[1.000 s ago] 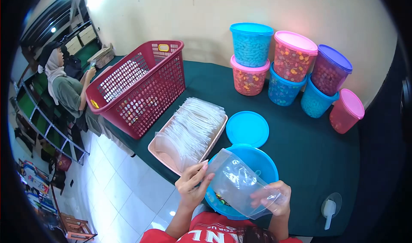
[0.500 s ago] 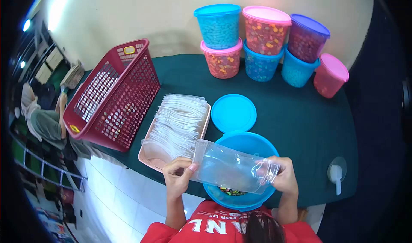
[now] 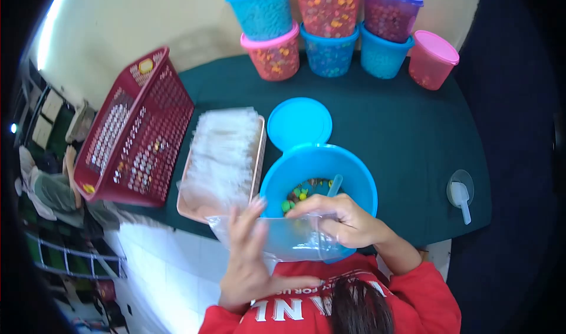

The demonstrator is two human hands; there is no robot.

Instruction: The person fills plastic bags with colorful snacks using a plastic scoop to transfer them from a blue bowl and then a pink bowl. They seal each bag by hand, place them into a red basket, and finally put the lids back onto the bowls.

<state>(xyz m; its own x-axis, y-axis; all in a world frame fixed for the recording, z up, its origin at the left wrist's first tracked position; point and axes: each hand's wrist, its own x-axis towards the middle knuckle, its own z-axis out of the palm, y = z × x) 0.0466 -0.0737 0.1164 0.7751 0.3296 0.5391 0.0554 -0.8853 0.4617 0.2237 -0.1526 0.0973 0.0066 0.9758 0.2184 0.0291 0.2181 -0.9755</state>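
Observation:
A clear plastic bag (image 3: 289,239) stretches between my hands in front of the round blue tub (image 3: 359,169). My right hand (image 3: 351,221) is closed on the bag's right end, over the near side of the tub. My left hand (image 3: 247,257) is at the bag's left end, fingers and thumb spread and somewhat blurred. In the tub lie small green, yellow and brown pieces (image 3: 298,195), partly hidden by my right hand. A translucent blue handle (image 3: 336,185) sticks up among them.
Left of the tub stands a pink tray (image 3: 257,157) packed with clear bags (image 3: 224,151), beside a maroon basket (image 3: 150,139). A blue lid (image 3: 299,123) lies behind the tub. Stacked tubs (image 3: 330,54) line the wall. A white scoop (image 3: 461,199) rests in a clear dish at right.
My left hand has gone from pinching the bag to spread fingers. My right hand has moved left with the bag, which is now lower. More of the tub's contents and the handle show.

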